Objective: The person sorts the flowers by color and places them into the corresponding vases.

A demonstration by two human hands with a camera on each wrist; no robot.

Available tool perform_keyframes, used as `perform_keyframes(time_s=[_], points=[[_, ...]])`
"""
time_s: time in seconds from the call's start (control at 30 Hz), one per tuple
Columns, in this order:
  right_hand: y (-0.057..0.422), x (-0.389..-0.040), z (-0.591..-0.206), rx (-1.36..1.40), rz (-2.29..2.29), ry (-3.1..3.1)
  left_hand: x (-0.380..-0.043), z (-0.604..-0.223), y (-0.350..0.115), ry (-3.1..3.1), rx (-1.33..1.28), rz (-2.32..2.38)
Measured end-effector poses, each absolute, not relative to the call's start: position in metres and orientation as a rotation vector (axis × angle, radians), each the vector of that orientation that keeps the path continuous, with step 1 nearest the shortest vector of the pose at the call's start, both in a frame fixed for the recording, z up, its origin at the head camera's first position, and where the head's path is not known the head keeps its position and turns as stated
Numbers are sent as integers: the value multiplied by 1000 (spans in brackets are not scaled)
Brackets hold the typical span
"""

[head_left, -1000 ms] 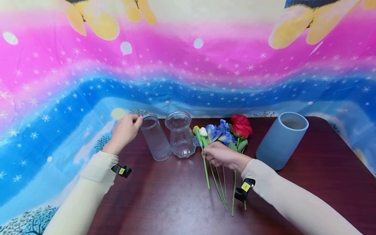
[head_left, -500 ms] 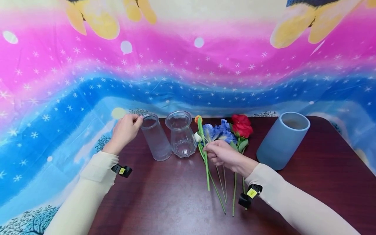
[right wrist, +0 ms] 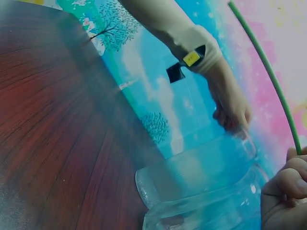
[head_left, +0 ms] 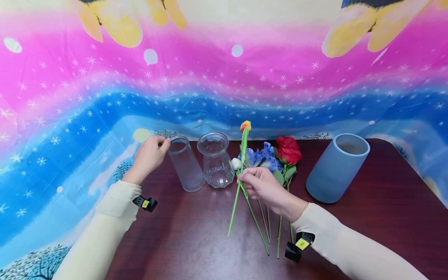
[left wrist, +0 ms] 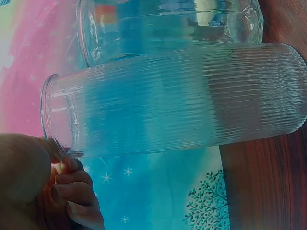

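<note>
By the grip of the left hand, thumb and fingers are pinched at the rim of a ribbed glass vase, stood mouth up on the tabletop. Between that vase and the orange-yellow tulip, a flared glass vase is placed. The tulip's stem is clamped between thumb and fingers of the right hand, by far the nearer hand; both glass vases are thus left of it. In the head view, its long axis is tipped slightly: bloom pointed up and away above the grip, cut end directed down, slightly leftward, toward the person.
</note>
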State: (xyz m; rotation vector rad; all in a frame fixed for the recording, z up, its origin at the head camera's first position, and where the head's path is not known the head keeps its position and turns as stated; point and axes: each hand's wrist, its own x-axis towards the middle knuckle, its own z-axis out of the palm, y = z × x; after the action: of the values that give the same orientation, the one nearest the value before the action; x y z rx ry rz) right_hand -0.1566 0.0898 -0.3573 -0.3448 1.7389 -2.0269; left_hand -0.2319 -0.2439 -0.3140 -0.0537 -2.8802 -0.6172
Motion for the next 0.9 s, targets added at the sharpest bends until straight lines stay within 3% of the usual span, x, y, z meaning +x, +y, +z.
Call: perform_keyframes(time_s=[0.37,0.9], points=[[75,-151,-345,-462,-2284,1926,-231,-313,-243,-2904,-54,-644],[58,-172,-328,-552,-2523,2222,-231,-313,-244,-2900,-52,-694]])
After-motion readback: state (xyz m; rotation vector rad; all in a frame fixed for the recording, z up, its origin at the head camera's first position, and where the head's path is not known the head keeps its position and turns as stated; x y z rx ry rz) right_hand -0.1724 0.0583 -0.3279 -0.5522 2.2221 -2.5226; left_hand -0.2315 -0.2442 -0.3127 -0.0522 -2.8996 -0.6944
